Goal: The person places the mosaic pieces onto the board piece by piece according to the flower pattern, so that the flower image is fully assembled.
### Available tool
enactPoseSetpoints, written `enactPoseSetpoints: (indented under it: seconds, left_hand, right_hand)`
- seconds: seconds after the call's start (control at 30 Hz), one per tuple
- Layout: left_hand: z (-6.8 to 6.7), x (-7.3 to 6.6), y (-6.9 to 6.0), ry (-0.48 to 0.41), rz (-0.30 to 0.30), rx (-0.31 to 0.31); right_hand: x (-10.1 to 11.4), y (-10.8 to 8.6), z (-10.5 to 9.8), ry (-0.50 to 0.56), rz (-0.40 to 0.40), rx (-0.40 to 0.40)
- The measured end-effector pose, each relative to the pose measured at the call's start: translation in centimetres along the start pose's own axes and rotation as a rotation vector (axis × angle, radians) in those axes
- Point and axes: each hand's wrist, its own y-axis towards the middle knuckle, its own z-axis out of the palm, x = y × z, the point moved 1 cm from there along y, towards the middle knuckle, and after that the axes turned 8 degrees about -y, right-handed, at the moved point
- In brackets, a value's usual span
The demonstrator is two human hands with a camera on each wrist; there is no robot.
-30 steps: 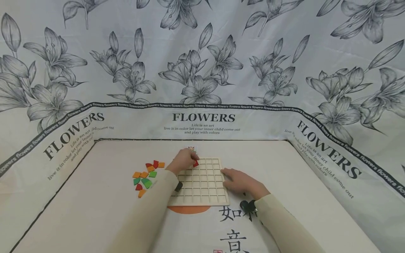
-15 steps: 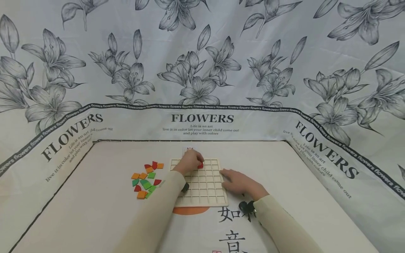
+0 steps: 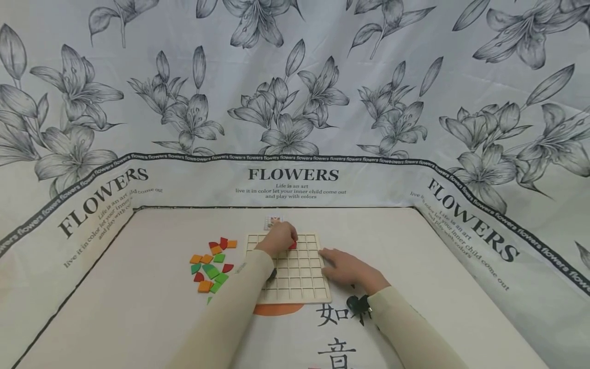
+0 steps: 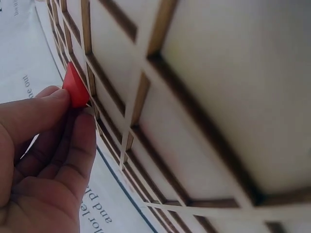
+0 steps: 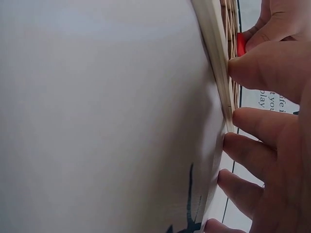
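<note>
My left hand (image 3: pixel 278 239) pinches a small red tile (image 4: pixel 76 90) between thumb and fingers. It is over the far part of a pale wooden grid board (image 3: pixel 295 283), with the tile right at the grid's surface; whether it sits inside a cell I cannot tell. Part of the board lies hidden under the left forearm. At the board's right edge rests my right hand (image 3: pixel 346 266). In the right wrist view its extended thumb and fingers (image 5: pixel 260 119) touch the board's side and the cloth.
Loose red, orange and green tiles (image 3: pixel 205 286) lie left of the board, partly beside the left sleeve. A small printed card (image 3: pixel 273 222) lies behind the board, partly covered by the left hand. A flower-print curtain (image 3: pixel 295 175) stands behind the table (image 3: pixel 161 246).
My left hand has moved a little to the right across the far rows, carrying the red tile. More loose tiles show beside the sleeve. My right hand keeps its place on the board's edge.
</note>
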Motion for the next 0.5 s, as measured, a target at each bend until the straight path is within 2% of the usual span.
enactPoseSetpoints:
  seconds: [0.13,0.37,0.5]
  left_hand:
    - [0.4,0.0,0.2,0.055,-0.003,0.004]
    - [0.1,-1.5,-0.7,0.118,-0.075,0.041]
    - [0.2,-1.7,-0.7,0.142,-0.077,0.047]
  right_hand:
    - [0.1,0.0,-0.1,0.001,-0.007,-0.002]
    - [0.1,0.0,0.2,0.009,0.001,0.001]
    - [-0.2,0.1,0.2,0.003,0.003,-0.001]
